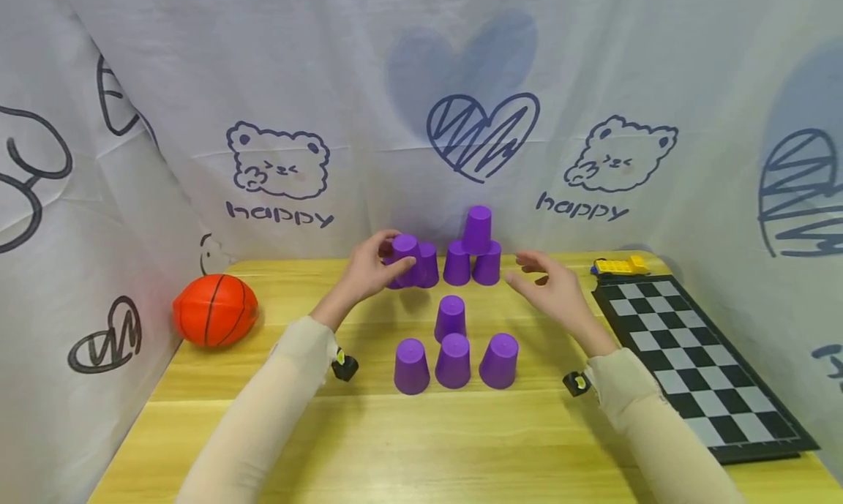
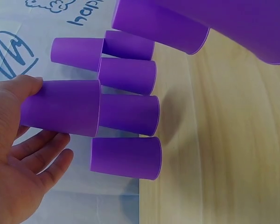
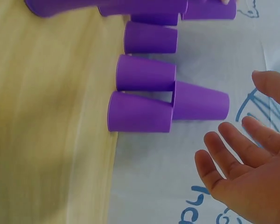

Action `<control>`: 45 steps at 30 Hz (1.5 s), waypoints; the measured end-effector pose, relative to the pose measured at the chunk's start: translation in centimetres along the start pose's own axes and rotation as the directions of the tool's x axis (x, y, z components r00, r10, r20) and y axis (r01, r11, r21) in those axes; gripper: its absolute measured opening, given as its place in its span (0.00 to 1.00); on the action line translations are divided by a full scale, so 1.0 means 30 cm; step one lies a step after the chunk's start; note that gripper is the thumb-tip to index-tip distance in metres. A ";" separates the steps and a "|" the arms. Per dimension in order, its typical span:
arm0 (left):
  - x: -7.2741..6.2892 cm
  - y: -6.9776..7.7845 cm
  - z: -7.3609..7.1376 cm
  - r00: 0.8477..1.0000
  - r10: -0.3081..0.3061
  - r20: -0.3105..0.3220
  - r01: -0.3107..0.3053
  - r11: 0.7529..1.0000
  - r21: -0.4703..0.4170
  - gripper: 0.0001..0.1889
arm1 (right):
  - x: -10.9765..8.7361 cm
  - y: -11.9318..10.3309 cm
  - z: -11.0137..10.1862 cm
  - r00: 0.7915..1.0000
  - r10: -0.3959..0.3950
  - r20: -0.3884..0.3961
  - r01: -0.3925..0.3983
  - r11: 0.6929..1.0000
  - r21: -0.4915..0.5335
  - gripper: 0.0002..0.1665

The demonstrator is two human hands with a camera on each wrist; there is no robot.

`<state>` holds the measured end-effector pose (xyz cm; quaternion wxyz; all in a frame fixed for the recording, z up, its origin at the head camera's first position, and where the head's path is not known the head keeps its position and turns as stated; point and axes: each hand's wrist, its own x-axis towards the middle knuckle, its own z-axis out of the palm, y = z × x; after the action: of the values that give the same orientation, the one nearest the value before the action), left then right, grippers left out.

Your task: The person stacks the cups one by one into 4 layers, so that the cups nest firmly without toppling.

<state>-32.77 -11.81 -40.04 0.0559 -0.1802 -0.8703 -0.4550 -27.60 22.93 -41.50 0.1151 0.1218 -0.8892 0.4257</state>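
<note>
From where I am standing, I am reading the middle of the table (image 1: 408, 445) as the dial, with twelve at the backdrop (image 1: 369, 65). At eleven o'clock the left hand (image 1: 374, 267) is grasping an upturned purple cup (image 1: 405, 260) between thumb and fingers. It is holding that cup just by the tops of a pair of standing cups (image 2: 128, 158); whether they are touching, I cannot tell. At two o'clock the right hand (image 1: 555, 293) is hovering released, fingers apart, gripping nothing. Towards twelve, a three-cup stack (image 1: 476, 239) is standing, one cup on two. A lone cup (image 1: 451, 318) is standing near the centre, and a row of three cups (image 1: 453, 361) is standing at six. An orange ball (image 1: 216, 311) is resting at nine. A checkered board (image 1: 698, 372) is lying towards four, a yellow toy vehicle (image 1: 620, 266) at two, beyond the right hand.
</note>
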 end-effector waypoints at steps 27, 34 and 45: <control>0.135 -0.007 0.001 0.995 -0.074 -0.064 0.075 0.997 0.017 0.31 | -0.242 0.010 0.070 0.985 -0.006 0.170 0.002 1.000 0.026 0.27; 0.161 -0.020 0.007 0.992 -0.100 -0.072 0.101 0.995 0.015 0.31 | -0.268 0.029 0.089 0.981 0.000 0.195 -0.009 0.999 0.044 0.26; 0.183 -0.013 0.012 0.991 -0.110 -0.071 0.113 0.993 0.038 0.32 | -0.293 0.041 0.095 0.975 0.009 0.222 -0.023 0.998 0.062 0.32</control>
<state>-37.99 -10.27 -39.12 0.0641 -0.1144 -0.8860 -0.4448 -19.97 22.48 -46.83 0.0078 0.1651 -0.8833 0.4386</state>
